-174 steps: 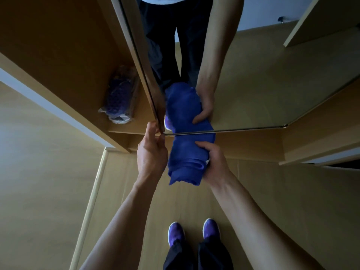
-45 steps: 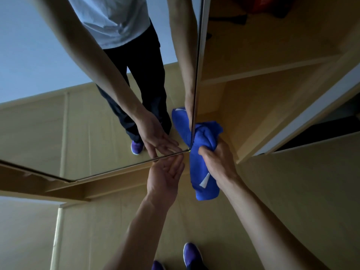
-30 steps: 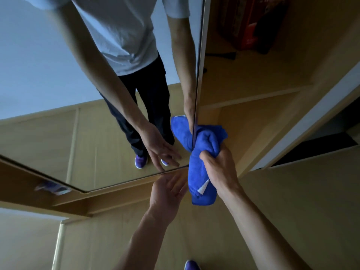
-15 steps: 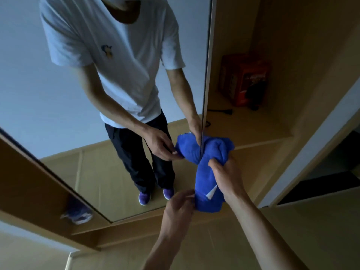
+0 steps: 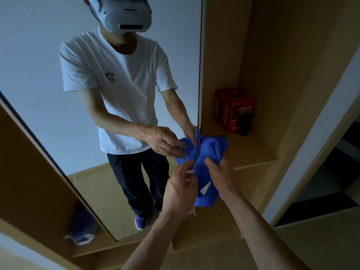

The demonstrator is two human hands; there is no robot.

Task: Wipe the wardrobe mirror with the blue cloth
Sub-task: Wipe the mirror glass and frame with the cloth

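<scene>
The wardrobe mirror fills the left and middle of the head view, its right edge running down the centre. A bunched blue cloth with a white tag is pressed against that edge at about mid height. My right hand grips the cloth from the right. My left hand pinches the cloth's left side close to the glass. The mirror shows a person in a white T-shirt with both hands on the cloth.
Right of the mirror is an open wooden wardrobe compartment with a shelf and a red box on it. A bag of purple items lies on a low shelf at left. The floor is wooden.
The view has tilted up from the mirror's bottom edge to mid height. The cloth and my right hand rose along the mirror's right edge. My left hand left the glass and took hold of the cloth.
</scene>
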